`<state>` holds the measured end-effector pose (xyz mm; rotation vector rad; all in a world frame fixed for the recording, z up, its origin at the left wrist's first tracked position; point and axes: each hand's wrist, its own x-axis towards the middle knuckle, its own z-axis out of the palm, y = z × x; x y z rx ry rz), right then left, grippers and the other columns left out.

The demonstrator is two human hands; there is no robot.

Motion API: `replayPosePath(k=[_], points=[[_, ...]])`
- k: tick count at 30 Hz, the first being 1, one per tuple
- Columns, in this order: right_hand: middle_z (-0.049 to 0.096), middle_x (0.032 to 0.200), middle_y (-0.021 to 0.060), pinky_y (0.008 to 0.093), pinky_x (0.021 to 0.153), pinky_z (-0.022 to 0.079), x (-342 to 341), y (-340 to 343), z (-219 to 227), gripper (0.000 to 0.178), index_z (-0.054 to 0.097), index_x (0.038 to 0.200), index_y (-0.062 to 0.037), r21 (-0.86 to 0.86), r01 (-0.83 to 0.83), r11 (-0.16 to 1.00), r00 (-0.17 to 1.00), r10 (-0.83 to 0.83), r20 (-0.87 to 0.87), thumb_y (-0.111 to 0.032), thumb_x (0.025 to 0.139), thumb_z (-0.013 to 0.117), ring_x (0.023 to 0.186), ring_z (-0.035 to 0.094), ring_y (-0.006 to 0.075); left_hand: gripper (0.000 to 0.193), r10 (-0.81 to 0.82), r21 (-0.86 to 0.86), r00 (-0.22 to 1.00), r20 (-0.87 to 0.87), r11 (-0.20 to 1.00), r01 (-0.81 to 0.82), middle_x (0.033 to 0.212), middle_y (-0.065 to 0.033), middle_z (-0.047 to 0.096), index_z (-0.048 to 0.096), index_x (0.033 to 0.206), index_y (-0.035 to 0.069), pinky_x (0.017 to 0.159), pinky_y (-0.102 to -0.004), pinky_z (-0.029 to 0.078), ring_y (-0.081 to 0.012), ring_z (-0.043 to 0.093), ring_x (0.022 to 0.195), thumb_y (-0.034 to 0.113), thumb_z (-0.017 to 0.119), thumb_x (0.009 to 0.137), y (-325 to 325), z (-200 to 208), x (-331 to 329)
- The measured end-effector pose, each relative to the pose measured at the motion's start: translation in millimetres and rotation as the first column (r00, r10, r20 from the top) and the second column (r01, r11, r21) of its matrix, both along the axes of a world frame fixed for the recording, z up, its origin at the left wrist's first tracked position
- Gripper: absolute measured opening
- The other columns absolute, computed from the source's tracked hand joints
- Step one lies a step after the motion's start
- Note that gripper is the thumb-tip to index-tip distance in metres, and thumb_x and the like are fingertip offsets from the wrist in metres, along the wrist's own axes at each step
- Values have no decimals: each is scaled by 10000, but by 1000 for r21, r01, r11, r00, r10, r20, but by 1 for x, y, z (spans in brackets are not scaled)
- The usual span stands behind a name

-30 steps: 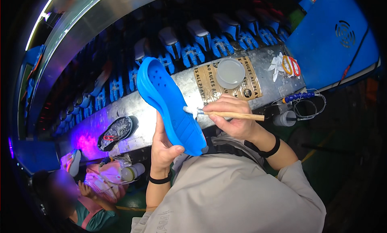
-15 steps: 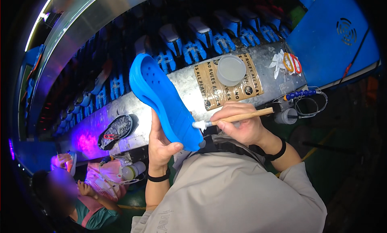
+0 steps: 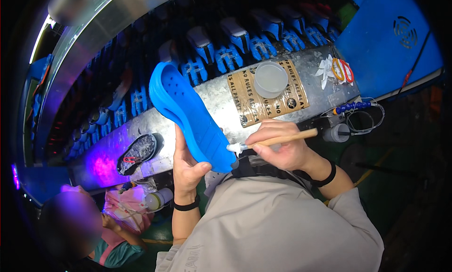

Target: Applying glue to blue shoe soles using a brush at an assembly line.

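Observation:
A bright blue shoe sole [image 3: 192, 116] slants over the bench's near edge, hollow inner side up, with small dark holes near its far end. My left hand [image 3: 187, 174] grips it from below and the left, thumb at the side near its lower end. In my right hand [image 3: 282, 152] is a brush [image 3: 287, 138] with a wooden handle and white tip. That tip meets the right edge of the sole at the end closest to me; the fingers are closed round the handle. A grey patch shows on the sole's lower corner.
A round translucent tub [image 3: 270, 80] stands on brown printed paper [image 3: 245, 102] on the metal bench [image 3: 207, 90]. Scissors [image 3: 346, 72] lie at right by white scraps. A dark oval tray [image 3: 137, 154] sits left. Blue clamps [image 3: 228, 59] line the back. A co-worker [image 3: 117, 248] is at lower left.
The brush tip has shifted slightly down along the sole's edge. The sole has moved a little left and up. At lower left, the co-worker's head has moved right.

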<state>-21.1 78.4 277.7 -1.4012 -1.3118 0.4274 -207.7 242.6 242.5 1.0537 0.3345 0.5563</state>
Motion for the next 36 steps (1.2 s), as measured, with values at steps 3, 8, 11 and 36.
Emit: replayPosePath(k=[3, 8, 11, 36], points=[[723, 851, 114, 321, 709, 524, 4, -9, -2, 134, 737, 963, 10, 3, 141, 990, 964, -137, -228, -34, 876, 645, 754, 662, 195, 1235, -52, -67, 997, 58, 996, 56, 1466, -194, 480, 66, 1640, 111, 1041, -492, 501, -358, 578, 1260, 223, 888, 725, 4, -7, -6], [684, 1027, 107, 269, 784, 508, 41, -17, -32, 242, 689, 1157, 42, 41, 543, 838, 814, -514, -271, -49, 962, 578, 875, 655, 157, 1222, -55, -150, 998, 43, 987, 61, 1513, -143, 441, 69, 1633, 73, 1095, -428, 451, -285, 537, 1315, 372, 876, 765, 10, -22, -16], [686, 1051, 142, 327, 884, 496, 89, -18, -57, 249, 681, 1173, 55, 206, 711, 673, 695, -716, -60, -13, 956, 579, 979, 645, 229, 1081, -172, -256, 981, 91, 948, 190, 1483, -160, 474, 153, 1601, 6, 1106, -437, 437, -289, 536, 1315, 523, 739, 855, 16, -21, -15], [676, 1168, 174, 389, 978, 471, 145, -52, -139, 259, 663, 1187, 57, 2, 808, 589, 585, -803, 114, -85, 1008, 540, 1091, 627, 305, 677, 446, 231, 880, 167, 849, -474, 1377, -362, 428, 308, 1430, -129, 978, -521, 542, -465, 588, 1179, 243, 651, 981, 378, 219, 58]])
